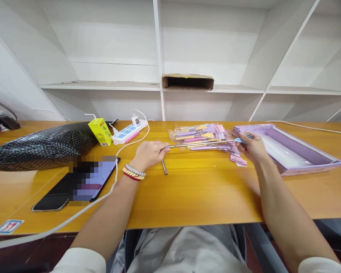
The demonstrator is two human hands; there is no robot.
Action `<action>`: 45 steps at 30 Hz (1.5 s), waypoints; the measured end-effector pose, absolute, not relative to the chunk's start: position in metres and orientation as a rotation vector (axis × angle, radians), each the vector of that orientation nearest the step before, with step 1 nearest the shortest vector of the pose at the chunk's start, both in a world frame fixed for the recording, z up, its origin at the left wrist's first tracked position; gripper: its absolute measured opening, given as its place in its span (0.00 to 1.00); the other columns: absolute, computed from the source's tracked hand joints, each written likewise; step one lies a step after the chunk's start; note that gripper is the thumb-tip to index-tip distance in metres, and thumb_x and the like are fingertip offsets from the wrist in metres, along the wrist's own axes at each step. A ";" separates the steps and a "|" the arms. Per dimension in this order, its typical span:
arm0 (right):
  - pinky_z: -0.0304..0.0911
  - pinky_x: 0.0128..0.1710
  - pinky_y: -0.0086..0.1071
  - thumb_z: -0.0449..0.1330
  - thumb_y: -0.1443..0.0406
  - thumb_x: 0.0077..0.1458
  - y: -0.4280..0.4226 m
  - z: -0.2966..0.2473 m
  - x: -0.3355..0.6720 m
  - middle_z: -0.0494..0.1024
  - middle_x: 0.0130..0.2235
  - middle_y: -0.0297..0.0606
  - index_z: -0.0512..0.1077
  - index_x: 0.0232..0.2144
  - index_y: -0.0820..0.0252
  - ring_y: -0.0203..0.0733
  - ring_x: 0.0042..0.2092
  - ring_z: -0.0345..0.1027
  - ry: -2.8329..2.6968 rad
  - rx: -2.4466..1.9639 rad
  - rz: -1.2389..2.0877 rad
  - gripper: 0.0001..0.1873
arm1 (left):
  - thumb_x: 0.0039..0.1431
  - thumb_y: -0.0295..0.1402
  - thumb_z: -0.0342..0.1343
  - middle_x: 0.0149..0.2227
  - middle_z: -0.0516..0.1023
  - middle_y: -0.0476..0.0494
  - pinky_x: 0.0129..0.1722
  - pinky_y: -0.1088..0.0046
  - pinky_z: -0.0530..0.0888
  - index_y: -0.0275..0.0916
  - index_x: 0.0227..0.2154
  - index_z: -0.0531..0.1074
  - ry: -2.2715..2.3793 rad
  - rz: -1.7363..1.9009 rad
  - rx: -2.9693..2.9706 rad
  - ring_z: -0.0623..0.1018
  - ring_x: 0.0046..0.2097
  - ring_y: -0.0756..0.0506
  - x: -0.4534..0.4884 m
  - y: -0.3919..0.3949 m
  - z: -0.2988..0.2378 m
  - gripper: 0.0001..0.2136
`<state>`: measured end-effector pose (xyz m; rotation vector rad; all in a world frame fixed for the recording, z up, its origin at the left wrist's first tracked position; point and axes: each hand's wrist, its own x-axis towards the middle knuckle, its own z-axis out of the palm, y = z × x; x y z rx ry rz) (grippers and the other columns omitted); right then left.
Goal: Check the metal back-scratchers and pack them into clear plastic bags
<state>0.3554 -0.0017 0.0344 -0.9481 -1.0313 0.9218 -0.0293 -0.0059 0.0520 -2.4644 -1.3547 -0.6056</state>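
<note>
A thin telescopic metal rod (199, 144) stretches almost level between my two hands, above the table. My left hand (151, 154) pinches its left end, fingers closed. At the other end, my right hand (253, 147) is closed around the light blue part (240, 140). A short silver tube (165, 167) shows below my left fingers; whether it joins the rod I cannot tell. Just behind the rod lie clear-bagged sticks (193, 133) in purple, yellow and pink, some with yellow hand-shaped ends. A pink label card (238, 160) lies near my right hand.
A purple open box (307, 167) stands at right. On the left are a black wrapped parcel (45, 146), a yellow drink carton (100, 132), a power strip (130, 131) and phones (53, 191). A white cable (116, 170) crosses the table. A cardboard box (187, 76) sits on the shelf.
</note>
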 end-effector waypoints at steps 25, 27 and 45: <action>0.43 0.13 0.22 0.61 0.53 0.46 -0.021 0.024 0.253 0.56 0.13 0.24 0.65 0.24 0.57 0.26 0.14 0.45 -1.083 -0.785 0.901 0.15 | 0.59 0.38 0.43 0.26 0.76 0.45 0.25 0.72 0.59 0.42 0.33 0.74 -1.358 -0.562 -2.403 0.73 0.28 0.47 -0.001 -0.025 0.048 0.14; 0.43 0.13 0.22 0.61 0.52 0.47 -0.022 0.024 0.250 0.56 0.12 0.24 0.65 0.24 0.57 0.26 0.14 0.45 -1.083 -0.779 0.900 0.15 | 0.59 0.38 0.42 0.26 0.76 0.45 0.25 0.72 0.60 0.42 0.34 0.74 -1.356 -0.571 -2.418 0.73 0.28 0.47 0.001 -0.026 0.047 0.14; 0.43 0.12 0.23 0.60 0.53 0.48 -0.041 0.018 0.208 0.56 0.13 0.25 0.66 0.23 0.57 0.27 0.14 0.46 -1.105 -0.711 0.969 0.14 | 0.61 0.38 0.40 0.29 0.77 0.43 0.24 0.71 0.60 0.42 0.34 0.72 -1.359 -0.554 -2.519 0.74 0.29 0.46 0.034 -0.045 0.037 0.15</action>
